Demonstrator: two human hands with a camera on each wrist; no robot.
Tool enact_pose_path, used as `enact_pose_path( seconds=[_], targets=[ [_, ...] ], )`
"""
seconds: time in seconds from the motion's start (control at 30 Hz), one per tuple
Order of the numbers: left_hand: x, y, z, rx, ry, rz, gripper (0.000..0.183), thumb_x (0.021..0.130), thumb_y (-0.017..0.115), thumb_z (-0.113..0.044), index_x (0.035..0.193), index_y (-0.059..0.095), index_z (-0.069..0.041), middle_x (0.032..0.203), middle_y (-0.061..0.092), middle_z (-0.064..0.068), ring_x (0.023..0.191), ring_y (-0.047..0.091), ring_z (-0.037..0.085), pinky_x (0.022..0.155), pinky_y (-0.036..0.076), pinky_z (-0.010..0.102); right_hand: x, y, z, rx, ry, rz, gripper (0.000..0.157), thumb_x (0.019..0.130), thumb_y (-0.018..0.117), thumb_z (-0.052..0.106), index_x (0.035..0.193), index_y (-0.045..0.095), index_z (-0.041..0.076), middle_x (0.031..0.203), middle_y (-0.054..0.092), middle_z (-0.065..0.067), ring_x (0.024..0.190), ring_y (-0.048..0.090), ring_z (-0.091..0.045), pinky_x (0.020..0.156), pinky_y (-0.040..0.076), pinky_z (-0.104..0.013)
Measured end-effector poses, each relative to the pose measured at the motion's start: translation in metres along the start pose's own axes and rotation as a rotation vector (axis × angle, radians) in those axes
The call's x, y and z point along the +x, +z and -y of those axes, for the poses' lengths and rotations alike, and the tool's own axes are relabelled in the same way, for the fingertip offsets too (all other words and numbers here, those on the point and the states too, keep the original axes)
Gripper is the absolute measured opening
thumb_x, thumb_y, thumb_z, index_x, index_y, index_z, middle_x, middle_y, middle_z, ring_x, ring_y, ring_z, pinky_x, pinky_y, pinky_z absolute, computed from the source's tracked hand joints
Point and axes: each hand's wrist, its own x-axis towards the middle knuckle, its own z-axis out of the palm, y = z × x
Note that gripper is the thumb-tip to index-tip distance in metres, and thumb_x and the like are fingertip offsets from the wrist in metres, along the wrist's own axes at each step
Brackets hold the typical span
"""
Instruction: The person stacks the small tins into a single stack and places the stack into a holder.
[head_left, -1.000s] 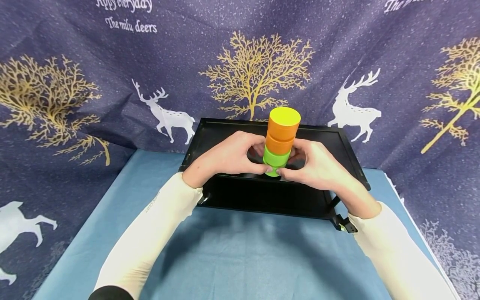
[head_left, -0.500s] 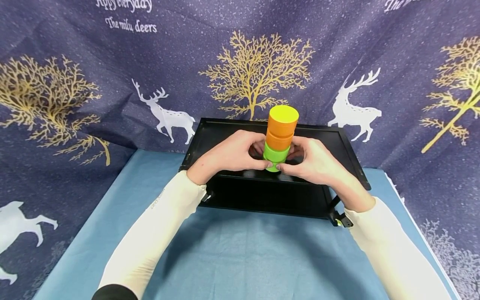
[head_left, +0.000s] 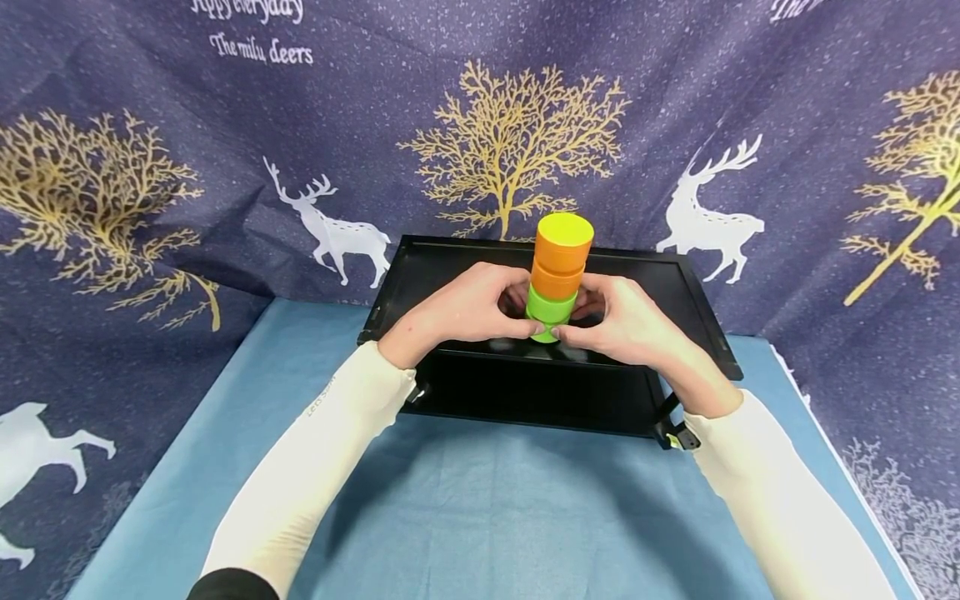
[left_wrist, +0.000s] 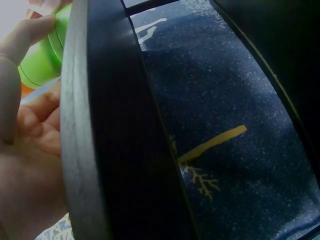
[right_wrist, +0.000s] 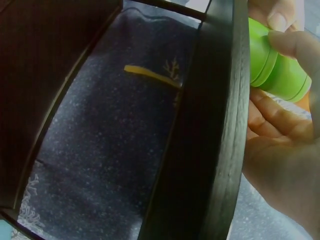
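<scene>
A tall stack of cups, upside down by its look, stands upright at the top shelf of a black rack (head_left: pixel 442 271). Its lower part is green cups (head_left: pixel 551 308), then come orange cups (head_left: pixel 558 271) with a bright yellow top (head_left: pixel 565 231). From the left, my left hand (head_left: pixel 483 307) grips the green part, thumb in front and fingers behind. My right hand (head_left: pixel 626 323) holds it likewise from the right, the thumbs almost meeting. Both wrist views show green cups (left_wrist: pixel 42 62) (right_wrist: pixel 280 75) between thumb and fingers. Whether the base touches the shelf, I cannot tell.
The rack has a lower black shelf (head_left: pixel 532 390) and stands on a blue cloth (head_left: pixel 480 508). A dark blue curtain (head_left: pixel 480 158) with printed deer and trees hangs close behind. In both wrist views the shelf's edge (left_wrist: pixel 77 125) covers part of the hand.
The stack, held in both hands, has shifted slightly left and farther back over the top shelf, mostly in the first half second. Both forearms moved with it. The grip looks the same.
</scene>
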Motion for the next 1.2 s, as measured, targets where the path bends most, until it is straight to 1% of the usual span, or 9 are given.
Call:
enact_pose_path(
  seconds=[0.3, 0.57, 0.7, 0.93, 1.2],
  targets=[
    [0.001, 0.001, 0.002, 0.003, -0.009, 0.008, 0.039, 0.092, 0.083, -0.027, 0.126, 0.071, -0.012, 0.103, 0.076, -0.007, 0.095, 0.071, 0.007, 0.088, 0.059, 0.028, 0.001, 0.0, -0.005, 0.007, 0.0, 0.01, 0.045, 0.088, 0.086, 0.017, 0.129, 0.069, 0.008, 0.106, 0.076, -0.008, 0.095, 0.075, -0.022, 0.093, 0.059, -0.048],
    [0.001, 0.001, 0.002, 0.006, -0.018, 0.012, 0.039, 0.093, 0.083, -0.028, 0.126, 0.071, -0.012, 0.104, 0.076, -0.005, 0.1, 0.071, 0.012, 0.089, 0.058, 0.029, 0.002, 0.0, -0.007, 0.017, 0.005, 0.02, 0.047, 0.089, 0.086, 0.017, 0.13, 0.068, 0.007, 0.107, 0.076, -0.008, 0.096, 0.075, -0.022, 0.093, 0.06, -0.048],
    [0.001, 0.002, 0.003, 0.004, -0.026, 0.015, 0.04, 0.093, 0.083, -0.03, 0.127, 0.071, -0.012, 0.106, 0.076, -0.005, 0.101, 0.071, 0.013, 0.09, 0.058, 0.029, 0.003, 0.0, -0.008, 0.024, 0.005, 0.025, 0.047, 0.089, 0.086, 0.017, 0.131, 0.067, 0.007, 0.107, 0.076, -0.008, 0.096, 0.075, -0.023, 0.092, 0.06, -0.048],
    [0.001, 0.003, 0.006, 0.011, -0.033, 0.015, 0.042, 0.093, 0.082, -0.032, 0.128, 0.07, -0.012, 0.107, 0.075, -0.005, 0.102, 0.069, 0.012, 0.093, 0.057, 0.03, 0.002, 0.002, -0.01, 0.046, 0.002, 0.023, 0.049, 0.09, 0.086, 0.016, 0.133, 0.066, 0.008, 0.108, 0.075, -0.009, 0.097, 0.074, -0.023, 0.095, 0.059, -0.047],
    [0.001, 0.004, 0.006, 0.0, -0.029, 0.013, 0.042, 0.093, 0.082, -0.032, 0.128, 0.069, -0.013, 0.107, 0.074, -0.005, 0.103, 0.07, 0.014, 0.095, 0.057, 0.032, 0.001, 0.003, -0.011, 0.053, 0.003, 0.017, 0.049, 0.09, 0.086, 0.016, 0.134, 0.066, 0.007, 0.109, 0.074, -0.009, 0.098, 0.073, -0.023, 0.097, 0.059, -0.048]
  ],
)
